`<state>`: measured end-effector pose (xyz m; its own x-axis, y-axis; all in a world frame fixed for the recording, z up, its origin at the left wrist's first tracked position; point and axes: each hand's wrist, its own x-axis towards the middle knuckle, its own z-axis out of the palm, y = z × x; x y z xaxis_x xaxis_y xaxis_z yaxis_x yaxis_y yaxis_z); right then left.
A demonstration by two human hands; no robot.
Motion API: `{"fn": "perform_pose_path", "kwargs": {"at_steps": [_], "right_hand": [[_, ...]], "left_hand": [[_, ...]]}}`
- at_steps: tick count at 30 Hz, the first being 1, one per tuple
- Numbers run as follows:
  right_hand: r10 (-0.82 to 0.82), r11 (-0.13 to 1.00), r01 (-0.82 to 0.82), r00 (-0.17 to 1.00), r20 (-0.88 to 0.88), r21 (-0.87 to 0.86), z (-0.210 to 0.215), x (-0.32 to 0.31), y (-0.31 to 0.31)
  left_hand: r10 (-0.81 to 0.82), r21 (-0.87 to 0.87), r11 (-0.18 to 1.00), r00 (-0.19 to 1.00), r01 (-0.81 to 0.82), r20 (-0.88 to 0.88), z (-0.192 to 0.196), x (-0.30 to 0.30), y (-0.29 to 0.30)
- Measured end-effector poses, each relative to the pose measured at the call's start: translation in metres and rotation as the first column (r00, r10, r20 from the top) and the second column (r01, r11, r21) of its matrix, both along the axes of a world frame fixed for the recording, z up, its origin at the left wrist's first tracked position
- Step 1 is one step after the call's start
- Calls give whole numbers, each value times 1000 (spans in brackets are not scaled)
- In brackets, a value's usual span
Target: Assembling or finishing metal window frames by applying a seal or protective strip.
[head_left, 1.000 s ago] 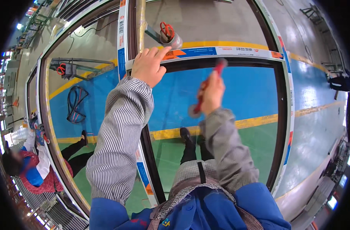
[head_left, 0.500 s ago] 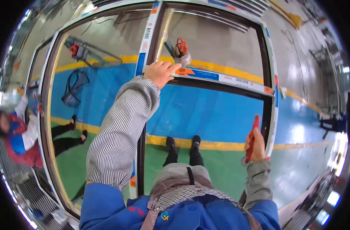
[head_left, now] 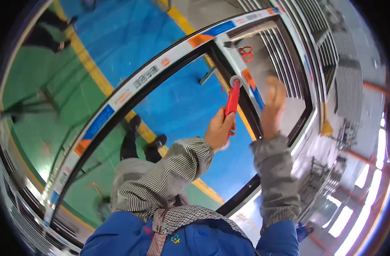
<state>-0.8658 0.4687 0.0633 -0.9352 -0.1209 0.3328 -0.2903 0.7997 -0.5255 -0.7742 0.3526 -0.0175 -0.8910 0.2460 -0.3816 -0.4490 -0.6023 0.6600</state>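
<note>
My left hand [head_left: 219, 130] is closed round a red-handled tool [head_left: 232, 100] with a round grey wheel-like end. That end points up at the crossbar [head_left: 246, 87] of a large window frame [head_left: 148, 76]; whether it touches the bar I cannot tell. Beside the crossbar, on its right, my right hand [head_left: 273, 106] is raised with the fingers stretched and nothing visible in it, though motion blurs it. The frame has dark inner edges and white, blue and orange protective tape, and the floor shows through its openings.
Red scissor-like handles [head_left: 245, 53] show through the smaller opening. Long metal profiles [head_left: 348, 85] are stacked at the right, near a yellow broom head [head_left: 327, 129]. Another person's dark-clad legs [head_left: 39, 32] appear at upper left. Yellow stripes divide the blue and green floor.
The red-handled tool has passed from my right hand to my left. My left hand has come off the frame, and my right hand has risen beside the crossbar. The view has turned right.
</note>
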Motion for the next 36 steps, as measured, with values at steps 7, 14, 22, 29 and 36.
{"fn": "perform_pose_path", "kwargs": {"at_steps": [7, 14, 22, 29, 36], "right_hand": [[-43, 911, -107, 936, 349, 399, -57, -56, 56], [53, 979, -113, 945, 323, 169, -55, -51, 32], [26, 978, -95, 937, 347, 185, -42, -53, 20], [24, 998, -53, 839, 543, 37, -41, -59, 34], [0, 1000, -10, 888, 459, 20, -42, -54, 15]], "left_hand": [[23, -399, 917, 1000, -16, 14, -18, 14, 36], [-103, -473, 872, 992, 124, 69, -24, -2, 18], [91, -627, 775, 996, -78, -11, -31, -78, -27], [-231, -419, 875, 969, 244, 82, -22, -2, 27], [196, -588, 786, 979, -190, -55, -37, -85, -23]]}}
